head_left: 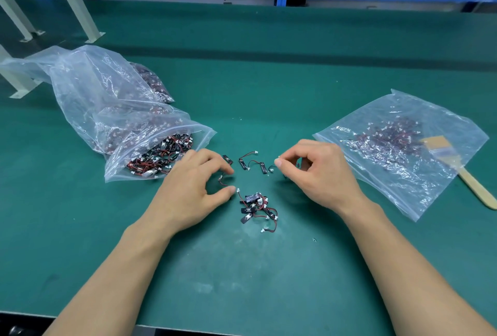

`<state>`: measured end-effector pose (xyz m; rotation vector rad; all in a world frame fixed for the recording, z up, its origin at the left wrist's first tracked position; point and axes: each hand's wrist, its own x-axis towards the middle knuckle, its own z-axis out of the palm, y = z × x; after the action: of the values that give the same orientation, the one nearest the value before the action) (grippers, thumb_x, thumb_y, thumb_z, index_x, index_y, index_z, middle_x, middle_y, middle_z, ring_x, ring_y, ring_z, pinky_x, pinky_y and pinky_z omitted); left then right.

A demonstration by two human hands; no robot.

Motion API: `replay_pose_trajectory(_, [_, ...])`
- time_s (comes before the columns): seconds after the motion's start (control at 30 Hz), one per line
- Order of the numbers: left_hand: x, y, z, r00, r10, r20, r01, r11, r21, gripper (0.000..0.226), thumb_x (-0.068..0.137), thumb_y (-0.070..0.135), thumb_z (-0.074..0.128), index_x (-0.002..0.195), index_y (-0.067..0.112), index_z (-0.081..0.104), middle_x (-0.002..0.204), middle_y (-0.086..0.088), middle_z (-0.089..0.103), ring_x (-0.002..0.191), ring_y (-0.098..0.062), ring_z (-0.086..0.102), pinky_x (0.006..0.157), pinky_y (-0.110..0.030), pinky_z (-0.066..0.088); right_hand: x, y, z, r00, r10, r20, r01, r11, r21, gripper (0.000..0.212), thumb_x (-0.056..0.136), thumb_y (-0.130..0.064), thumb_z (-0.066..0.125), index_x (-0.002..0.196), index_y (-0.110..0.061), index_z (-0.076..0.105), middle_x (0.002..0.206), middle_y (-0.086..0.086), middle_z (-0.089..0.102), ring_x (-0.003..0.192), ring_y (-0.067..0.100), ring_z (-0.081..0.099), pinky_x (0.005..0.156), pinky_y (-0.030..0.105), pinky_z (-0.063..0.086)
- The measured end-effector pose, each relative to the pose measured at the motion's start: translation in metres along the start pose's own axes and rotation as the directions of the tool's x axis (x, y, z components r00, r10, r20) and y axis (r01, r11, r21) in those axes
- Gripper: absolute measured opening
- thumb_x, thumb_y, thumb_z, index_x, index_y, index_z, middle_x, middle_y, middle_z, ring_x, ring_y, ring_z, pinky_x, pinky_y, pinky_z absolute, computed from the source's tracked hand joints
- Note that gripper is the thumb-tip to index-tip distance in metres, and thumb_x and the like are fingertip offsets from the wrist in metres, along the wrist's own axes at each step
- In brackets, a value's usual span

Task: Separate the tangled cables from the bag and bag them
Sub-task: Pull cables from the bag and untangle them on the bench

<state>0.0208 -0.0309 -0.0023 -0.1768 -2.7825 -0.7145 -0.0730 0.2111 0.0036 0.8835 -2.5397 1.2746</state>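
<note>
Both hands work over the green desk [269,80]. The left hand [192,187] curls thumb and forefinger around a looped cable [222,181] lying on the desk. The right hand [318,174] pinches a white connector [278,159]; its wire is mostly hidden. The tangled cluster [255,206] lies between the wrists, with the separated cables [251,162] just beyond it. The open source bag [134,133] lies left. The receiving bag [398,152] lies right and appears to cover a brush [476,187] partly.
</note>
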Motion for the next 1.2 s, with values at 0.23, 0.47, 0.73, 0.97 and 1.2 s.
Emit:
replay_pose_trajectory(0.23, [-0.002, 0.0, -0.002, 1.0, 0.014, 0.007, -0.014, 1.0, 0.002, 0.013, 0.078, 0.033, 0.083, 0.083, 0.027, 0.073, 0.11, 0.013, 0.058, 0.09, -0.014, 0.041, 0.086, -0.034, 0.04, -0.007, -0.019, 0.008, 0.962, -0.125, 0.243, 0.124, 0.992, 0.02, 0.023, 0.079, -0.046, 0.081, 0.093, -0.027, 0.078, 0.083, -0.017, 0.062, 0.061, 0.003, 0.05, 0.062, 0.022, 0.036])
replay_pose_trajectory(0.47, [-0.004, -0.001, -0.008, 0.999, 0.029, 0.02, -0.028, 0.999, -0.04, 0.011, 0.078, 0.029, 0.084, 0.084, 0.028, 0.074, 0.111, 0.013, 0.057, 0.092, -0.017, 0.043, 0.088, -0.033, 0.039, -0.011, -0.023, 0.012, 0.916, -0.102, 0.389, 0.151, 0.984, -0.098, 0.039, 0.075, -0.056, 0.081, 0.106, -0.033, 0.077, 0.096, -0.02, 0.059, 0.073, -0.015, 0.047, 0.07, 0.023, 0.036])
replay_pose_trajectory(0.73, [-0.004, 0.007, -0.007, 0.998, 0.065, -0.023, -0.067, 0.993, -0.099, 0.018, 0.081, 0.029, 0.071, 0.098, 0.026, 0.074, 0.1, 0.012, 0.06, 0.094, -0.015, 0.049, 0.088, -0.025, 0.039, -0.01, -0.024, 0.012, 0.887, -0.053, 0.459, 0.131, 0.981, -0.14, 0.022, 0.081, -0.052, 0.077, 0.098, -0.037, 0.078, 0.091, -0.018, 0.063, 0.082, 0.0, 0.053, 0.076, 0.033, 0.049])
replay_pose_trajectory(0.97, [-0.005, 0.015, -0.003, 0.991, 0.129, 0.046, -0.125, 0.989, -0.079, 0.012, 0.078, 0.034, 0.074, 0.089, 0.029, 0.077, 0.083, 0.013, 0.06, 0.083, -0.012, 0.049, 0.08, -0.04, 0.046, -0.009, -0.023, 0.003, 0.866, -0.016, 0.5, 0.111, 0.981, -0.162, 0.015, 0.079, -0.048, 0.076, 0.091, -0.039, 0.078, 0.083, -0.013, 0.062, 0.074, -0.001, 0.051, 0.07, 0.033, 0.048])
replay_pose_trajectory(1.2, [-0.006, 0.018, -0.001, 0.971, 0.211, 0.113, -0.209, 0.978, -0.026, 0.024, 0.078, 0.055, 0.069, 0.09, 0.036, 0.076, 0.083, 0.017, 0.059, 0.081, -0.008, 0.045, 0.075, -0.034, 0.039, -0.01, -0.022, -0.002, 0.844, 0.009, 0.537, 0.102, 0.979, -0.176, 0.016, 0.078, -0.045, 0.079, 0.093, -0.04, 0.078, 0.087, -0.013, 0.065, 0.071, -0.007, 0.05, 0.07, 0.031, 0.048])
